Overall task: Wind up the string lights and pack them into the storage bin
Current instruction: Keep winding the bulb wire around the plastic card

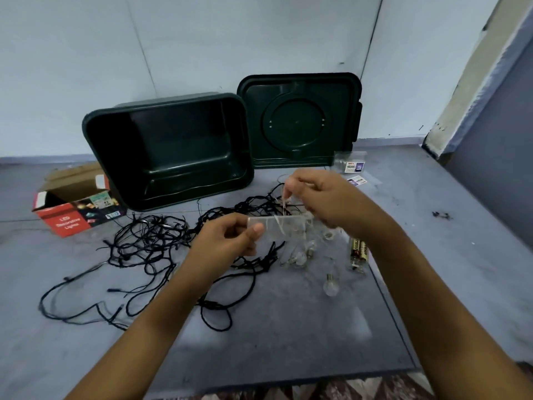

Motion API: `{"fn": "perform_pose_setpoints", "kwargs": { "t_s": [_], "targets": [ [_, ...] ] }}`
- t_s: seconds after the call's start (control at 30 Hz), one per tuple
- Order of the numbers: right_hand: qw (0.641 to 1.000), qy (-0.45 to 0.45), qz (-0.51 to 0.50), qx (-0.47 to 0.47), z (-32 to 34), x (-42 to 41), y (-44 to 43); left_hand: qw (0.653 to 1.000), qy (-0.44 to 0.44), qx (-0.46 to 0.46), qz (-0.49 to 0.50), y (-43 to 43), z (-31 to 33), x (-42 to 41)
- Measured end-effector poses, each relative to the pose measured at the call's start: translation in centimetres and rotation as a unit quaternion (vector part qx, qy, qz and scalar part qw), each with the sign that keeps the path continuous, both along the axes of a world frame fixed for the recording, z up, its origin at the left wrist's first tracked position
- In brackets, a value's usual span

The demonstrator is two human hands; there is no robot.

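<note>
1. Bin [173, 134] on the floor [288, 327]; lid [300, 119] just right, against the wall [202, 47].
2. Box [75, 209] left of the bin.
3. String lights [150, 241] before the bin; batteries [358, 251] right of them.

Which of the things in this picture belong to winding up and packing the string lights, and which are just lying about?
Belonging to the job:
- black string lights, tangled on the floor
- thin wire, pinched by the right hand
- clear flat holder, held by the left hand
- green storage bin
- lid

Lying about:
- red LED box
- batteries
- small packets
</note>
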State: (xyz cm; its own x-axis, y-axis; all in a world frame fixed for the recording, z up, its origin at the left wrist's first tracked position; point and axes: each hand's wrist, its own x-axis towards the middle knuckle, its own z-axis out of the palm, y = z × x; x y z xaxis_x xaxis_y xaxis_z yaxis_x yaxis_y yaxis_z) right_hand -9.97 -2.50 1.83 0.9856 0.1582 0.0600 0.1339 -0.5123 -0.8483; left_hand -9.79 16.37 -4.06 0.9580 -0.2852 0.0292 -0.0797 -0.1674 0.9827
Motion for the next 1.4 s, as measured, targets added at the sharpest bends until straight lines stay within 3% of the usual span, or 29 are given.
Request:
{"fn": "perform_pose_setpoints", "kwargs": {
  "t_s": [0.1,0.2,0.3,0.37,0.5,0.6,0.67,0.83,1.0,1.17,1.3,1.4],
  "targets": [
    [0.975,0.132,0.045,0.175,-2.8,2.7,-0.9,0.999,0.012,-0.036,-0.023,-0.4,0.7,-0.5],
    [0.902,0.246,0.041,0.352,-5.9,2.1,0.4,0.997,0.012,-0.074,-0.009,-0.7,1.0,-0.4],
    [0.853,0.276,-0.010,0.442,-7.5,-0.9,2.4,0.994,0.006,-0.098,0.040,-0.7,0.8,0.2],
    [0.877,0.234,-0.027,0.419,-7.9,-3.5,3.8,0.992,-0.003,-0.095,0.083,-0.6,0.5,0.9],
    [0.974,0.160,0.001,0.162,-6.4,-7.9,5.3,0.986,-0.036,-0.048,0.153,-0.3,0.2,1.9],
    [0.996,0.065,0.053,-0.036,-3.3,-7.7,4.3,0.990,-0.055,0.010,0.129,-0.2,-0.2,1.8],
    [0.995,0.003,0.053,-0.088,-0.9,-6.0,3.1,0.993,-0.051,0.036,0.099,-0.2,-0.4,1.4],
    [0.987,-0.057,0.083,-0.123,2.6,0.0,-0.2,0.999,-0.015,0.027,0.005,-0.7,0.4,-0.2],
    [0.990,0.065,0.074,0.096,-2.2,2.6,-1.1,0.998,0.011,-0.039,-0.039,-0.6,1.3,-1.1],
    [0.951,0.134,-0.017,0.277,-6.5,-0.6,1.6,0.994,0.017,-0.104,0.011,-0.1,1.5,-0.3],
    [0.958,0.144,-0.048,0.242,-7.0,-5.5,4.6,0.992,-0.010,-0.093,0.087,0.3,1.1,0.7],
    [0.981,0.155,-0.002,0.116,-5.5,-8.5,5.8,0.991,-0.035,-0.054,0.117,0.4,0.6,1.2]
  ]
}}
